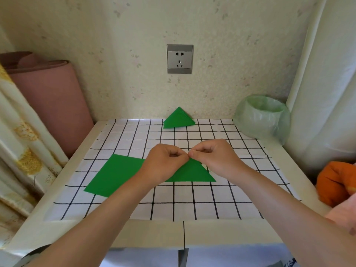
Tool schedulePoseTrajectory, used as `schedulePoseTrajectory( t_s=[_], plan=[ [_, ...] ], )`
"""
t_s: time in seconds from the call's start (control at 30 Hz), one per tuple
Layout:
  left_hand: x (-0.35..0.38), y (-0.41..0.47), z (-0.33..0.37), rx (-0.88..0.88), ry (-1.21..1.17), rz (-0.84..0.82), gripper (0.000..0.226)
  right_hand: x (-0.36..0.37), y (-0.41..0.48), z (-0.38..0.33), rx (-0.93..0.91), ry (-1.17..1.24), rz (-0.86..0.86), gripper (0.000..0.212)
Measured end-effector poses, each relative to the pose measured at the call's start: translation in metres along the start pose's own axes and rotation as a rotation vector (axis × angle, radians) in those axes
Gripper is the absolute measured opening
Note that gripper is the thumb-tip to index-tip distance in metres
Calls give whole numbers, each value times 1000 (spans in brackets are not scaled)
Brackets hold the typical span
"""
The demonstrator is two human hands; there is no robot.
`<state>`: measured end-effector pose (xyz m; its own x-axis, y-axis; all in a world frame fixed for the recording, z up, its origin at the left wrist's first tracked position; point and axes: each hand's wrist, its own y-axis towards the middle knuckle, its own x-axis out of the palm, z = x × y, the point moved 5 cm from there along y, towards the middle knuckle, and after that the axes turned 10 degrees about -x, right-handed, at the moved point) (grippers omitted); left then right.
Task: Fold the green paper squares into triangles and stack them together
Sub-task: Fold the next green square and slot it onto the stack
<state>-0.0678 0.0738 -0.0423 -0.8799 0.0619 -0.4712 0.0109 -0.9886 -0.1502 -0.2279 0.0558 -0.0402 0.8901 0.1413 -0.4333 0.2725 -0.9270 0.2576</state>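
Note:
A folded green triangle point(194, 173) lies in the middle of the checked cloth point(173, 201). My left hand point(165, 162) and my right hand point(213, 157) meet at its top corner, and both pinch the paper there with curled fingers. My left wrist covers the triangle's left part. A flat green paper square point(113, 175) lies to the left of it, partly under my left forearm. At the far edge of the table, against the wall, rests a stack of folded green triangles point(178, 119).
A bin lined with a pale green bag point(264, 117) stands at the back right corner. A pink rolled mat point(50, 97) leans at the left beside a curtain. An orange cloth point(335, 182) lies off the table's right side. A wall socket point(179, 59) is above the stack.

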Motion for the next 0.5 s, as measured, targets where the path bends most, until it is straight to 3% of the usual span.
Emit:
schedulePoseTrajectory(
  t_s=[0.5],
  plan=[
    [-31, 8, -16, -78, 78, -134, 14, -31, 10, 19, 134, 87, 253, 11]
  ],
)
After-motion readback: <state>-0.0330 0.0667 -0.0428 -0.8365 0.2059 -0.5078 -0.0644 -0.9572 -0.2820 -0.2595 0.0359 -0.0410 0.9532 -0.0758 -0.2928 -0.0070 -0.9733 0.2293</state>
